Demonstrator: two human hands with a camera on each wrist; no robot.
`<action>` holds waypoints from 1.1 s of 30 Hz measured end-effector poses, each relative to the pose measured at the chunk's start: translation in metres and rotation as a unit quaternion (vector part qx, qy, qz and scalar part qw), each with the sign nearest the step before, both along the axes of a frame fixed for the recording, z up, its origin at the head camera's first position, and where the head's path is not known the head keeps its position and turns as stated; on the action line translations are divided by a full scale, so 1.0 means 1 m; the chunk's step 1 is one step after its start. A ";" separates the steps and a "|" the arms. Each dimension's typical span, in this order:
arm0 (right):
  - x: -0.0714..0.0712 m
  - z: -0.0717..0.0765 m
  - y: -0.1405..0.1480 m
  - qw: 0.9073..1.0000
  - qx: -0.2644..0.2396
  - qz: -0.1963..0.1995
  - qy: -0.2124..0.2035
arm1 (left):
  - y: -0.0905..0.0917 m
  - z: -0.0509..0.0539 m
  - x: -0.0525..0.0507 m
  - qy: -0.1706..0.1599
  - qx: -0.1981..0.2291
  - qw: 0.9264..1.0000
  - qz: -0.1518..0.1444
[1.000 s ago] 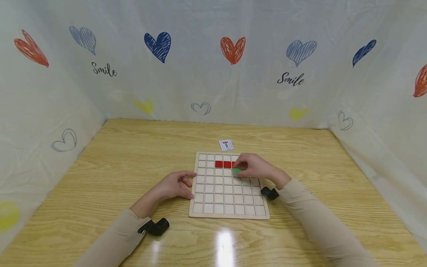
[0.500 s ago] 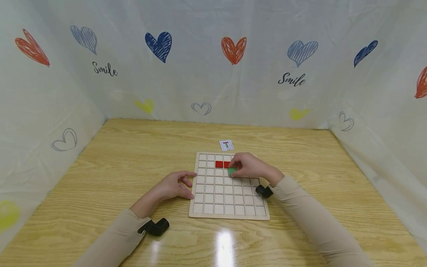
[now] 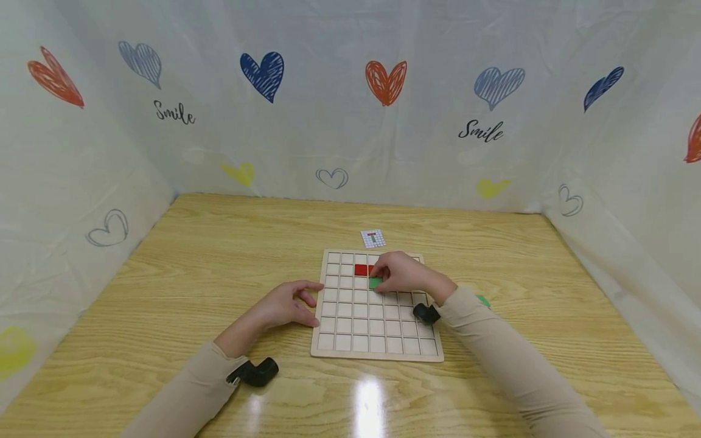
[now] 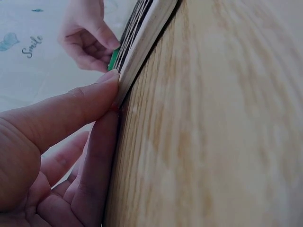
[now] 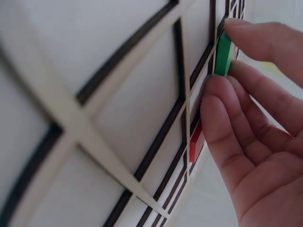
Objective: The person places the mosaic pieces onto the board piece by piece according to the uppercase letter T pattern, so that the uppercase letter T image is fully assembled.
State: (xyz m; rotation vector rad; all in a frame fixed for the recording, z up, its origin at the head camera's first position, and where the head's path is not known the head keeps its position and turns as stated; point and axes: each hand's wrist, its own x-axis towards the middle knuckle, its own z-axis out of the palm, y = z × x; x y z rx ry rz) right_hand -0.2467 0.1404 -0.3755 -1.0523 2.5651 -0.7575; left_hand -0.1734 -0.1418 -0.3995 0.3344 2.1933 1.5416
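Observation:
My right hand [image 3: 402, 272] pinches a green square tile [image 3: 375, 283] between thumb and fingers at a cell of the wooden grid board [image 3: 378, 310]. In the right wrist view, the green tile [image 5: 223, 54] stands tilted against the grid, one edge at the cell. Red tiles [image 3: 361, 269] lie one row farther back, partly covered by my fingers. At the board's left edge rests my left hand [image 3: 287, 304]; its thumb and a finger touch the rim, as the left wrist view also shows, and it holds no tile.
Behind the board lies a small card [image 3: 373, 238] printed with a red and green T on a grid. Another green piece [image 3: 484, 300] peeks out past my right sleeve. A white curtain [image 3: 328, 121] with hearts encloses the wooden table [image 3: 263, 243].
My right hand has moved left with the green tile, one column over, to beneath the middle red tile. A green piece beyond the right sleeve has come into sight. My left hand stays put.

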 end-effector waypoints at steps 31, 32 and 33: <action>0.008 0.002 0.021 1.000 -0.026 -0.015 0.002 | 0.001 0.002 0.001 -0.004 -0.005 1.000 0.005; 0.008 0.002 0.023 0.999 -0.028 -0.017 0.001 | 0.001 0.002 0.000 -0.004 -0.005 1.000 0.005; 0.008 0.002 0.024 0.999 -0.032 -0.018 0.000 | 0.001 0.002 0.000 -0.004 -0.003 1.000 0.003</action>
